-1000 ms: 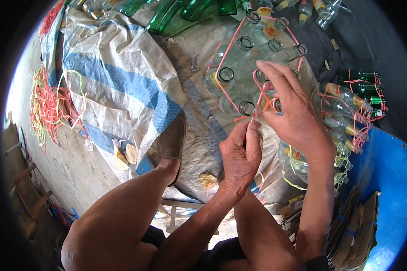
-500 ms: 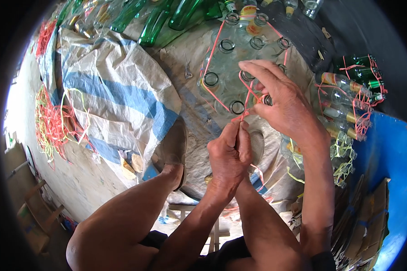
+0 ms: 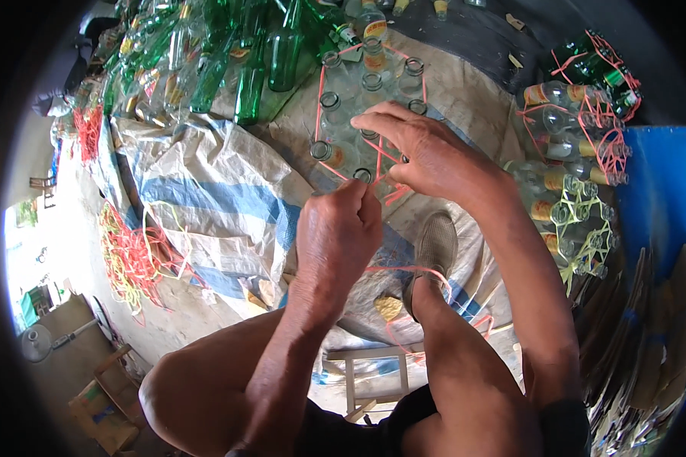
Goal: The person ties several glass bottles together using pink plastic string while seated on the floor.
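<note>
Fingers [image 3: 356, 199] on pink string [image 3: 373, 149]

I see the cluster of clear bottles [image 3: 362, 99] standing on a woven sack [image 3: 206, 198], directly ahead of both hands. Behind it lie loose bottles [image 3: 229, 53]. Tied bottle bundles [image 3: 579, 137] sit to the right; a pile of straps [image 3: 129, 259] lies left.

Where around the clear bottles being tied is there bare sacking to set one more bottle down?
Bare woven sack lies left of the clear bottle cluster, bordered by green bottles above and loose bands lower left. Right side is crowded with tied bundles.
</note>
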### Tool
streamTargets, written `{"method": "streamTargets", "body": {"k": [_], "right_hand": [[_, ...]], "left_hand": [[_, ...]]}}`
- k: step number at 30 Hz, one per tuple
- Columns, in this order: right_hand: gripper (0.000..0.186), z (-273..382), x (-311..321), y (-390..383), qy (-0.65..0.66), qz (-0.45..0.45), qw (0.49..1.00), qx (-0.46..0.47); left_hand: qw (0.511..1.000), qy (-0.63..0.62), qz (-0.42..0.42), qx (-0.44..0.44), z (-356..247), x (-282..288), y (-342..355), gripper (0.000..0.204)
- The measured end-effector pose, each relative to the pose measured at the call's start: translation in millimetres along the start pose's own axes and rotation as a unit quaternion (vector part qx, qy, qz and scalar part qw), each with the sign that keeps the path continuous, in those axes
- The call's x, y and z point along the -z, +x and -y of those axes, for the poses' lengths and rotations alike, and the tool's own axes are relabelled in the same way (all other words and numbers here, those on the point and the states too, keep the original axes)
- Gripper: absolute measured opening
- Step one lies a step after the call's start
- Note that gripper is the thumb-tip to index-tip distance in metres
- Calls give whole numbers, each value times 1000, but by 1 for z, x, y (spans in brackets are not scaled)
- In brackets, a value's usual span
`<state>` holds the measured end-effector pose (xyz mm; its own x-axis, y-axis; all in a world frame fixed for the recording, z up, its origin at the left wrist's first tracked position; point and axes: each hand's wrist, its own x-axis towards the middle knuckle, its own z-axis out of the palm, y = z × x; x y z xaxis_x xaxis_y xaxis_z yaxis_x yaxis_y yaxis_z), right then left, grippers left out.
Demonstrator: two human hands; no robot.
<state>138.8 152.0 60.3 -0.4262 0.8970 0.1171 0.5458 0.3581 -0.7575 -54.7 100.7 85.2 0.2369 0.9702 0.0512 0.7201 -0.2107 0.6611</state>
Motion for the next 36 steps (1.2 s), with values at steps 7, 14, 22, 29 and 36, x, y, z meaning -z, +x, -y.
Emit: {"method": "streamTargets", "body": {"k": [7, 14, 22, 29, 36], "right_hand": [[72, -6, -2, 0, 20, 19, 999, -16], [63, -12, -9, -2, 33, -24, 999, 19], [70, -2, -5, -3, 60, -5, 998, -29], [68, -9, -5, -5, 52, -32, 998, -21], [61, 1, -12, -4, 55, -34, 997, -48]], "left_hand": [[988, 75, 99, -91, 6, 22, 42, 16], [961, 93, 207, -159, 22, 32, 87, 23], [971, 63, 182, -139, 51, 25, 77, 19], [985, -12, 148, -89, 56, 8, 67, 13], [991, -119, 60, -4, 54, 4, 41, 12]]}}
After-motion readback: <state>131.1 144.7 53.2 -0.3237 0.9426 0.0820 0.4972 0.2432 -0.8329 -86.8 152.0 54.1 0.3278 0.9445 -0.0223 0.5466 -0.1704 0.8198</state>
